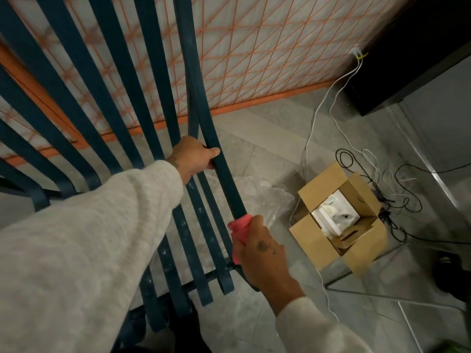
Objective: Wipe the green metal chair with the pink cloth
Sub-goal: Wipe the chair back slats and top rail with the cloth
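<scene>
Wiping is underway: the right hand point(257, 248) grips the pink cloth point(239, 233) around the chair's point(142, 98) outermost slat; the left hand point(193, 156) grips that slat higher up; other slats look dusty.

The left hand point(195, 156) grips the chair point(219, 159) rail. Lower on that rail, the right hand point(260, 248) wraps the pink cloth point(240, 226) round it; an open cardboard box point(339, 220) sits right of the chair

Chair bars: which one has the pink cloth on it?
The outermost bar on the right: the right hand wraps the pink cloth round it low down; the left hand grips it higher up.
</scene>
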Motion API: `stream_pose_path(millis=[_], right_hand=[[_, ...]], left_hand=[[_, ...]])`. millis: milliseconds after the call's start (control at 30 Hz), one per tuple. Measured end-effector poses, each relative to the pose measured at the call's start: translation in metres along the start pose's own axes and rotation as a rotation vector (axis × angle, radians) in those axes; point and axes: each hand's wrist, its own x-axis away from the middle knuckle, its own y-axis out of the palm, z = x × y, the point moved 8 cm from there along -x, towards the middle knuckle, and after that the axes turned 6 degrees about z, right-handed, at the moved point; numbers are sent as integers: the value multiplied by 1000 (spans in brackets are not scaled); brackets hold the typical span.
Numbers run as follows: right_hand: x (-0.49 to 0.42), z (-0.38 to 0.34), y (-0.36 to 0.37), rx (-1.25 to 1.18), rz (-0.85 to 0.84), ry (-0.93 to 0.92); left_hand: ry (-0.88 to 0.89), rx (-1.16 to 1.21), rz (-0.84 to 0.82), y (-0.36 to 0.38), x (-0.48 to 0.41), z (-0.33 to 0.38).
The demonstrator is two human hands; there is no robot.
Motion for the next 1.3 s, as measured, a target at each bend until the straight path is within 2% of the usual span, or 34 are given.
stream_pose_path(millis=[67, 200, 367, 467, 600, 800, 900, 1033, 1133, 1233, 1300], right_hand=[[-1, 4, 2, 50, -34, 29], [-40, -41, -7, 64, -58, 20], [-87, -87, -16, -42, -7, 17], [-77, -78, -16, -122, -15, -29], [-38, -33, -4, -174, -7, -54], [10, 15, 5, -311, 64, -73], [20, 27, 8, -298, 137, -71], [32, 32, 11, -302, 112, -17], [30, 28, 4, -247, 46, 12], [24, 20, 0, -23, -96, 34], [14, 9, -7, 110, -60, 21]], left_hand=[[-3, 13, -4, 0, 1, 0], [-8, -13, 3, 0, 2, -1], [8, -10, 66, -2, 8, 4], [41, -39, 116, -4, 13, 4], [153, -260, 255, -8, 45, 1], [137, -257, -41, 40, 121, -51], [165, -237, -10, 54, 144, -59], [166, -238, 23, 50, 166, -66], [181, -245, 8, 51, 172, -69], [128, -168, -7, 49, 168, -76], [121, -139, 10, 48, 166, -78]])
